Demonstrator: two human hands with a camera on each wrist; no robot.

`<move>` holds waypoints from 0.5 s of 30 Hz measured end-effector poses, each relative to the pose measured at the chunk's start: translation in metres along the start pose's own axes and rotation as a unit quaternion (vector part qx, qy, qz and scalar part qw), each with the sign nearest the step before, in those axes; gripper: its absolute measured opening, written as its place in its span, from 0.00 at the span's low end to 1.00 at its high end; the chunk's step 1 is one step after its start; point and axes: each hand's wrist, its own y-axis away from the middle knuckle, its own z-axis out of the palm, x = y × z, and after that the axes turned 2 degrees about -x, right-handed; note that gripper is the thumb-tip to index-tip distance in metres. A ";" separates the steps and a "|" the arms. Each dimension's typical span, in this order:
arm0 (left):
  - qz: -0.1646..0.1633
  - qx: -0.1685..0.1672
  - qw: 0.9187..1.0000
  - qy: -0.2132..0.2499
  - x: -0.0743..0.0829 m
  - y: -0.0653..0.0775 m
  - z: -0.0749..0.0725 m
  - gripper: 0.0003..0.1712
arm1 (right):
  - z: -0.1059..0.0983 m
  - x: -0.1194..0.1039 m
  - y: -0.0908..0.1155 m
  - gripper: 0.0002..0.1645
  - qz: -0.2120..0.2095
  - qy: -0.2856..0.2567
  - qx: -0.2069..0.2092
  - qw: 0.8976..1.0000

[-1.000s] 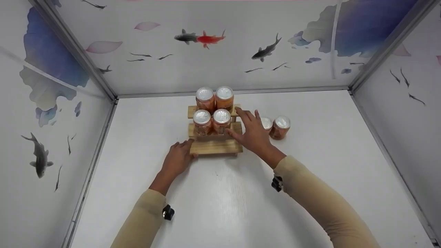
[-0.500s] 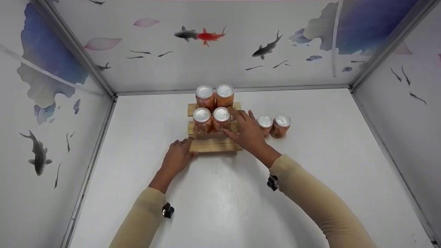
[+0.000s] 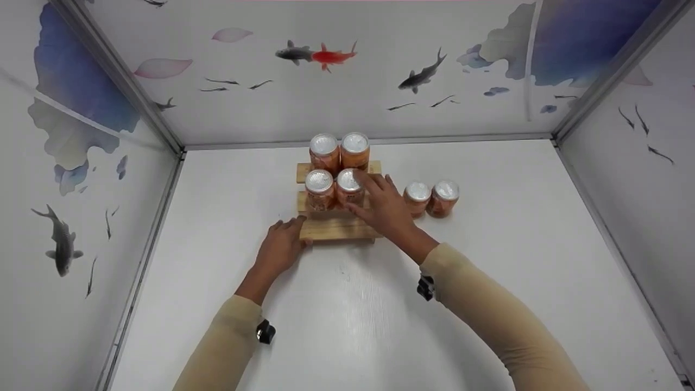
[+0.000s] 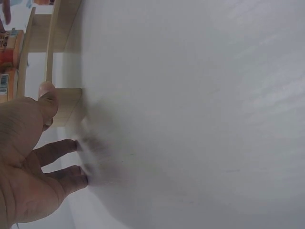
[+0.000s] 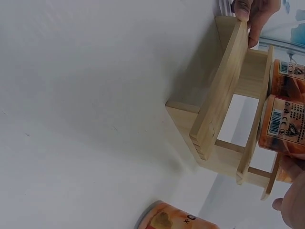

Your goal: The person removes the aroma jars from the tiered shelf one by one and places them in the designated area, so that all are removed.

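A three-tier wooden stand (image 3: 337, 230) bears several orange cans with silver lids, two on the top tier and two on the middle tier. My left hand (image 3: 279, 247) grips the left end of its lowest board; in the left wrist view the thumb (image 4: 47, 98) lies on the board's edge and two fingertips reach down by the table. Around the right-hand can (image 3: 349, 198) of the middle tier, my right hand (image 3: 386, 210) has its thumb in front and its fingers over the lid's right edge. The right wrist view shows this can (image 5: 285, 125) standing upright on its board.
Two more orange cans, the nearer one (image 3: 417, 199) and the outer one (image 3: 444, 199), stand side by side on the white table (image 3: 336, 315), right of the stand. Printed panels (image 3: 374, 108) wall the table at the back and both sides.
My right hand has moved left from beside the stand onto the middle tier's right-hand can, uncovering the nearer table can. My left hand stays at the stand's end.
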 end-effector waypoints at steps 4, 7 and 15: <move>0.002 0.004 1.000 -0.003 0.000 0.000 0.001 0.36 | 0.000 -0.002 0.000 0.47 -0.002 -0.012 0.006 1.000; -0.003 0.002 1.000 -0.001 0.000 0.000 0.001 0.37 | 0.001 -0.003 0.001 0.47 0.001 -0.024 0.007 1.000; -0.010 0.000 1.000 0.012 0.001 0.000 0.000 0.37 | 0.004 -0.004 0.000 0.46 0.015 -0.039 0.009 0.999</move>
